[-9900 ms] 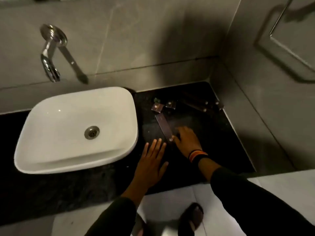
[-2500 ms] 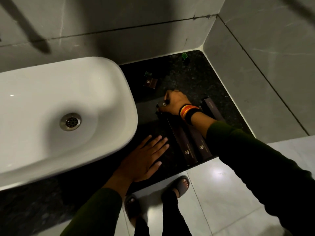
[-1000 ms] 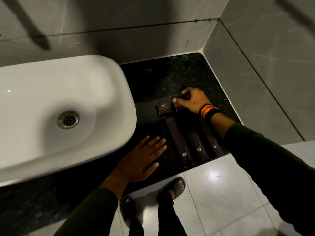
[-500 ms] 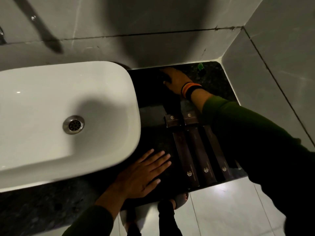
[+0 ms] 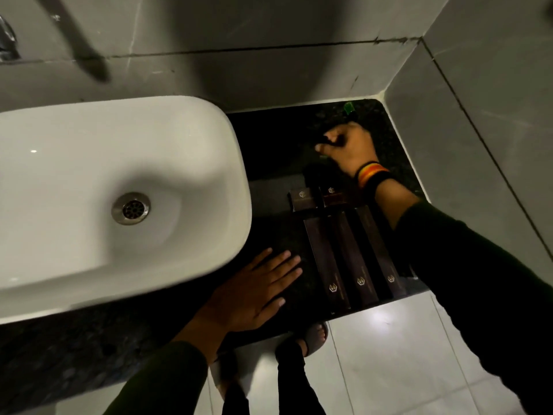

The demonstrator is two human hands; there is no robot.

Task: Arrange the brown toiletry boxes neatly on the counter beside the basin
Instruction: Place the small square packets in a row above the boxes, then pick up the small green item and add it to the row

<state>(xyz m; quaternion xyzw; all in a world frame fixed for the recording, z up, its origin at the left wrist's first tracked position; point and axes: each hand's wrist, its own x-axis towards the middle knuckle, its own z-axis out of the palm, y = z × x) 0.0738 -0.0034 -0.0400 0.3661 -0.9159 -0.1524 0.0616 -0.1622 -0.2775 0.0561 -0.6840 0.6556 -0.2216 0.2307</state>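
Three long brown boxes lie side by side on the black counter (image 5: 269, 145): the left long box (image 5: 326, 262), the middle long box (image 5: 354, 259) and the right long box (image 5: 378, 250), logos toward the front edge. Behind them sit two small brown boxes, one on the left (image 5: 302, 199) and one on the right (image 5: 332, 194). My right hand (image 5: 347, 148) hovers further back with fingers curled around something small and dark that I cannot make out. My left hand (image 5: 257, 292) rests flat on the counter, fingers spread, just left of the long boxes.
The white basin (image 5: 194, 175) fills the left, its rim close to my left hand. A small green item (image 5: 348, 107) stands in the back corner. Grey tiled walls close the back and right. The counter's front edge runs just past the long boxes; my sandalled foot (image 5: 311, 336) is below.
My right hand has drawn back from the counter's far left corner toward the right and nearer the small boxes, fingers now curled. The left hand and the boxes have stayed put.
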